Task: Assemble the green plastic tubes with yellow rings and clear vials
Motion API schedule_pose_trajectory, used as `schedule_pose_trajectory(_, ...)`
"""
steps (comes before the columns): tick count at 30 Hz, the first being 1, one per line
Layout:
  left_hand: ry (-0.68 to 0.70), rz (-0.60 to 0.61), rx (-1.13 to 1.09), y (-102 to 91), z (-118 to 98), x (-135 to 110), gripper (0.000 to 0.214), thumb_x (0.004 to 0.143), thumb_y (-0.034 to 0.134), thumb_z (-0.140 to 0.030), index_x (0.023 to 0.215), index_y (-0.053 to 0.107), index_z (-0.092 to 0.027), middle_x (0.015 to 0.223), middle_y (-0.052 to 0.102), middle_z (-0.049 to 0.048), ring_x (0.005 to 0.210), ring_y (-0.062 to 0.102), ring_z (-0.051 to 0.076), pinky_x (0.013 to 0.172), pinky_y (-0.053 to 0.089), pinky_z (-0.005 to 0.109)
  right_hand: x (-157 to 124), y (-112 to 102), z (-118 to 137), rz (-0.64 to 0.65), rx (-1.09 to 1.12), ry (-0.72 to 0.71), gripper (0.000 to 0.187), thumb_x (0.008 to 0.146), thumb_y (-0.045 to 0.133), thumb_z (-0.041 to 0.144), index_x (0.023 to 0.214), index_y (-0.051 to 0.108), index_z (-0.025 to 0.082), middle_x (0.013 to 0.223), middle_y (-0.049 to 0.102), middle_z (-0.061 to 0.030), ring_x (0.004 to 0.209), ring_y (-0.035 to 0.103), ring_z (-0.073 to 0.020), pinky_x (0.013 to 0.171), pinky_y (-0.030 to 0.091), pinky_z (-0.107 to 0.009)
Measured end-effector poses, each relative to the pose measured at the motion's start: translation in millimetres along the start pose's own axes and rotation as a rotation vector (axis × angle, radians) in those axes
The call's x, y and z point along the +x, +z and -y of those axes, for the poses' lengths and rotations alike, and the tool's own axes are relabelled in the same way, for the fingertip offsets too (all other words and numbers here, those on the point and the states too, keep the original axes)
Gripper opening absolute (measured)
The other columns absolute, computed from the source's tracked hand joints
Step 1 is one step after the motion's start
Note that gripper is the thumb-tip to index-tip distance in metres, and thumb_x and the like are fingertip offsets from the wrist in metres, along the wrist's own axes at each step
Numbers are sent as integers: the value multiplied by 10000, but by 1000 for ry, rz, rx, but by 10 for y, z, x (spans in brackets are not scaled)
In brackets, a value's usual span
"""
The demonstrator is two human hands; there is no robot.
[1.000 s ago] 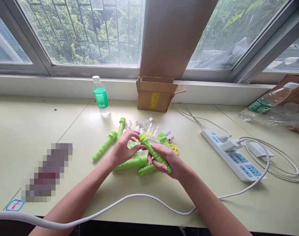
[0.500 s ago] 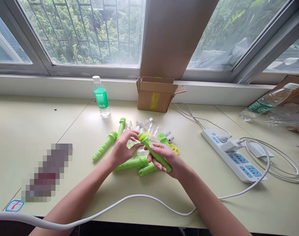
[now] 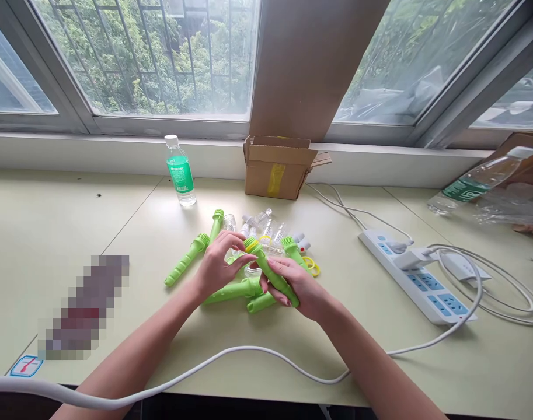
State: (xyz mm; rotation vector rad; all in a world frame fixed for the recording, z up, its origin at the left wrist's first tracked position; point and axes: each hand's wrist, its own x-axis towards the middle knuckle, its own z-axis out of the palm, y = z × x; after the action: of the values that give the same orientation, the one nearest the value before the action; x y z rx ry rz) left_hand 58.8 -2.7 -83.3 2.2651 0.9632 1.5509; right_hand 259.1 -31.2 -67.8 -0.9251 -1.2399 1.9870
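Note:
My right hand [image 3: 298,284] is wrapped round a green plastic handle [image 3: 272,274], holding it tilted with its ribbed head up and to the left. My left hand [image 3: 217,265] pinches at that head [image 3: 251,244], where a thin yellow ring shows. Under and around my hands lies a heap of more green handles [image 3: 233,290], small clear plastic vials [image 3: 266,224] and loose yellow rings [image 3: 312,265]. Two further green handles [image 3: 185,259] lie to the left of the heap.
A water bottle with a green label [image 3: 180,172] and an open cardboard box [image 3: 277,168] stand by the window sill. A white power strip [image 3: 419,280] with cables lies right. A white cable [image 3: 231,356] crosses the table's front edge. Another bottle [image 3: 476,182] lies far right.
The handle in my right hand has shifted slightly up and left. My left fingers have closed in on its head.

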Motion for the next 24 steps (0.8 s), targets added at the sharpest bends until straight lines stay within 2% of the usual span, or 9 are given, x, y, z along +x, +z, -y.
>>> schedule_pose_trajectory(6,-13,20,-44,7,-17,-9,220,791,726,-285,883,554,-182,967,647,71,918,641,190,743,574,343,-19,18,4,23,80,25,309,923,484,467,901,563,169,631,649,-10,294,334,-29,325,193,-185)
schedule_pose_trajectory(10,-34,33,-72,17,-15,-22,212,797,716,-246,918,554,-181,1010,637,80,921,637,182,719,591,324,-35,44,39,24,35,52,263,866,608,419,961,528,187,651,652,8,290,327,-18,301,166,-162)
schedule_pose_trajectory(13,-48,21,-59,17,-9,-25,175,808,703,-238,890,558,-183,997,639,70,919,639,184,734,592,340,-39,57,59,3,23,71,324,821,674,392,1025,507,205,697,658,18,301,343,-12,289,168,-145)
schedule_pose_trajectory(20,-25,2,-39,13,3,-19,168,804,712,-242,871,569,-184,944,645,60,917,634,192,743,587,355,20,17,-3,-54,53,-3,319,794,697,450,849,530,185,746,659,-11,388,517,-62,286,285,-145)
schedule_pose_trajectory(24,-24,19,-74,21,16,-18,206,813,700,-237,966,569,-191,1011,633,68,883,635,170,692,597,322,30,-3,-25,-38,86,-7,294,834,655,453,868,591,168,735,656,-24,440,544,-75,338,355,-163)
